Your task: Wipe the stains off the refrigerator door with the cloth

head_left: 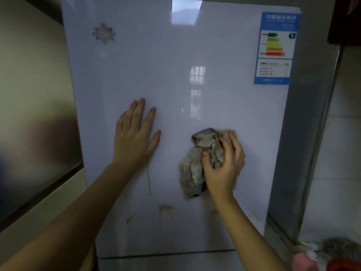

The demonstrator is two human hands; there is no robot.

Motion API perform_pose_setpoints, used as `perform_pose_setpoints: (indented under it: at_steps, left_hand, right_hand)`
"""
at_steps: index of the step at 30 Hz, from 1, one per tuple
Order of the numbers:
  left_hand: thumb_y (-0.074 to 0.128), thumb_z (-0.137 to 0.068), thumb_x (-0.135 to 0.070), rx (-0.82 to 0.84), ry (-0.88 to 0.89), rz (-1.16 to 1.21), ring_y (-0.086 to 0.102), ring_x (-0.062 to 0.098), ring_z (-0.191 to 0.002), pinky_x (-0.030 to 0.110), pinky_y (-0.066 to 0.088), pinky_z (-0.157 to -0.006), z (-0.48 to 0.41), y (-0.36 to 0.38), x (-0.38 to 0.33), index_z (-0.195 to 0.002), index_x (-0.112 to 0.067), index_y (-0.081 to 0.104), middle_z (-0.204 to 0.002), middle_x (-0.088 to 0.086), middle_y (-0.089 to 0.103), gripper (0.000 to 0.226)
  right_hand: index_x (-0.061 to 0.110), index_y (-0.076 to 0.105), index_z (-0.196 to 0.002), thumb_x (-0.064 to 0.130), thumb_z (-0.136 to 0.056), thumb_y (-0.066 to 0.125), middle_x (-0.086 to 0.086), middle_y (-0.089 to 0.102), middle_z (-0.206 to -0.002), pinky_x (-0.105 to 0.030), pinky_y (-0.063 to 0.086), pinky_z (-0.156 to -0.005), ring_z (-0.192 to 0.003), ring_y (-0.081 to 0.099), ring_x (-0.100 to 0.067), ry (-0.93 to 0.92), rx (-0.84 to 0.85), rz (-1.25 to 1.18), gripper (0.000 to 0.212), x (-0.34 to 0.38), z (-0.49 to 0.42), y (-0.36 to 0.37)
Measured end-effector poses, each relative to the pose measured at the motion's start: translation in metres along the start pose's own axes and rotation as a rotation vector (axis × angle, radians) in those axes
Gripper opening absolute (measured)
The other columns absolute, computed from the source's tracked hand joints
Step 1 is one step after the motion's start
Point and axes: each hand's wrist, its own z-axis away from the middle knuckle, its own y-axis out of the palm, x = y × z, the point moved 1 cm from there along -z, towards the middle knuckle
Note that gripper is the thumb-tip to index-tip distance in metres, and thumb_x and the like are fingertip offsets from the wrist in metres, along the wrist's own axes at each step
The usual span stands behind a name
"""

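The glossy white refrigerator door (175,75) fills the view. My right hand (224,165) grips a crumpled grey-beige cloth (197,163) and holds it against the door, right of centre. My left hand (136,133) lies flat on the door with straight fingers, left of the cloth. Brown stains show below the hands: a thin drip line (149,180) under my left wrist, a smear (165,207) lower in the middle, and a small streak (130,219) to its left.
A blue energy label (275,47) sticks to the door's upper right, and a faded round sticker (104,33) to its upper left. A wall lies left of the fridge. Tiled wall and some cluttered items (336,253) are at the lower right.
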Motion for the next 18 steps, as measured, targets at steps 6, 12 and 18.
perform_pose_setpoints:
  at_steps: [6, 12, 18]
  left_hand:
    - [0.045, -0.102, -0.043, 0.046, -0.099, 0.108, 0.025, 0.036, -0.153, 0.047, 0.021, -0.123, 0.025, -0.015, 0.031, -0.153, -0.011, 0.038, -0.165, 0.019, 0.026, 0.061]
    - [0.047, -0.102, -0.038, 0.036, -0.132, 0.148, 0.032, 0.039, -0.15, 0.048, 0.027, -0.12, 0.082, -0.013, 0.048, -0.149, -0.007, 0.046, -0.162, 0.02, 0.033, 0.056]
    - [0.05, -0.101, -0.035, 0.063, -0.072, 0.15, 0.032, 0.038, -0.15, 0.051, 0.028, -0.12, 0.107, -0.01, 0.062, -0.15, -0.007, 0.045, -0.163, 0.02, 0.032, 0.057]
  right_hand:
    - [0.012, 0.059, -0.137, 0.038, -0.09, 0.067, -0.005, 0.044, -0.155, -0.04, 0.031, -0.12, -0.143, 0.04, -0.022, 0.042, 0.006, 0.021, 0.054, -0.004, 0.025, -0.001]
    - [0.015, 0.053, -0.142, 0.036, -0.091, 0.065, -0.006, 0.043, -0.156, -0.052, 0.035, -0.119, -0.144, 0.038, -0.024, 0.165, -0.103, -0.025, 0.057, 0.016, 0.031, 0.011]
    - [0.01, 0.058, -0.138, 0.034, -0.09, 0.068, -0.011, 0.044, -0.155, -0.035, 0.03, -0.119, -0.143, 0.042, -0.028, -0.115, 0.147, 0.098, 0.054, 0.029, 0.056, 0.031]
